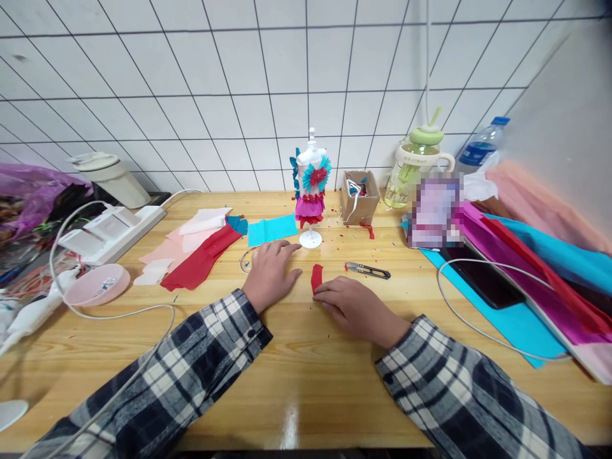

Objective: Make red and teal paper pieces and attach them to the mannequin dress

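Observation:
A small white dress-form mannequin [310, 157] stands upright on a round base. It wears a magenta skirt, a blue-and-red paper flower [317, 174] and red and teal paper trims. My left hand [271, 273] rests on the table just left of the base, thumb apart from the fingers, holding nothing. Under the fingertips of my right hand [356, 305] is the near end of a short red crepe paper strip [317, 276]; the fingers are pressed together on it. Thread snips [368, 270] lie beyond my right hand. A light blue paper piece [272, 229] is behind my left hand.
Red and pink paper [203, 257] lies at the left, near a pink dish [97, 285] and a power strip [112, 234]. A small cardboard box [360, 203], green-lidded jug [415, 167], phone [482, 277] and stacked coloured paper [540, 280] stand or lie rightward. A cable crosses my left sleeve.

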